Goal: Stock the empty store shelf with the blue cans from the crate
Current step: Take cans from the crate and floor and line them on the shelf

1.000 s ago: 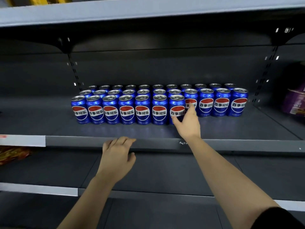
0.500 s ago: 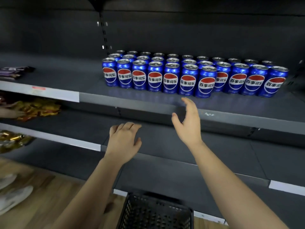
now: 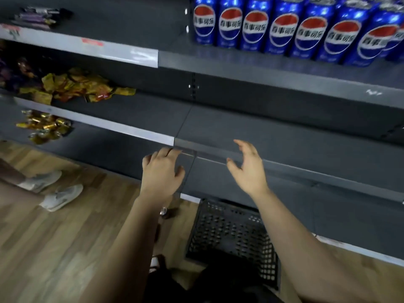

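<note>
Head view: the blue cans (image 3: 282, 29) stand upright on the upper shelf (image 3: 284, 77) in the upper right of the frame. The front row sits side by side, can against can, with more cans partly visible behind at the right. Each can carries a round red, white and blue logo with white characters. The top edge of the frame cuts off the can tops.

The black perforated crate (image 3: 229, 232) sits on the wooden floor (image 3: 54, 248) at lower centre, against the base of the shelving. Its grid-pattern bottom is visible between the two forearms.

Both hands are raised in front of the front edge of the middle shelf (image 3: 284, 132), well below the cans and above the crate.
- The left hand (image 3: 161, 171) shows its back to the camera. Its fingers are loosely curled and hold nothing. The fingertips lie at the shelf's edge strip; contact cannot be determined.
- The right hand (image 3: 249, 169) is spread, with the fingers slightly bent and the thumb apart. It holds nothing.

Motion blur softens the whole frame.

At the left of the frame, yellow snack packets (image 3: 83, 86) lie in a loose pile on the middle shelf. Gold-wrapped sweets (image 3: 43, 125) lie on the shelf below. A white price strip (image 3: 122, 52) runs along the left part of the upper shelf's edge. A second person's light-coloured shoes (image 3: 61, 196) rest on the floor at the left edge.
</note>
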